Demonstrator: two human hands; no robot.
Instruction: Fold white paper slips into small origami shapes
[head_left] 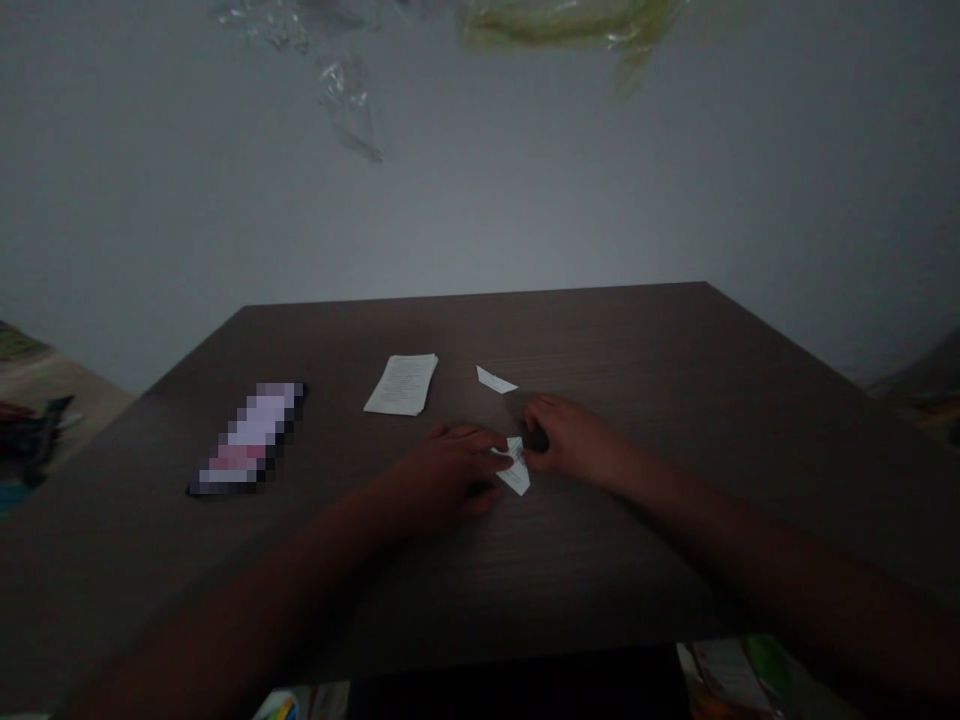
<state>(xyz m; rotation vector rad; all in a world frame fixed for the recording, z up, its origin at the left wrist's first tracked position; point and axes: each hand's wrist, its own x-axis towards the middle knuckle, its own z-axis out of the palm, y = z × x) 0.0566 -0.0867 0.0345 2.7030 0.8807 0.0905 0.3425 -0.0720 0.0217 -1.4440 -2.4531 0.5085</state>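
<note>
A small folded piece of printed paper (516, 480) lies on the table, with both hands at it. From the left, my left hand (454, 470) rests its outstretched fingertips on the paper, fingers apart. At the paper's right edge, my right hand (559, 435) has its fingers curled together in a pinch; the exact grip is dim and partly hidden. Just beyond my hands is a separate folded paper strip (496, 381) with pointed ends. A stack of printed paper sheets (403, 385) sits farther left.
A phone (251, 440) with a blurred-out screen lies on the left of the dark wooden table (615, 340). Behind the table rises a pale wall (480, 200), with clear and yellowish plastic (570, 25) hanging on it. Colourful items show beside and below the table.
</note>
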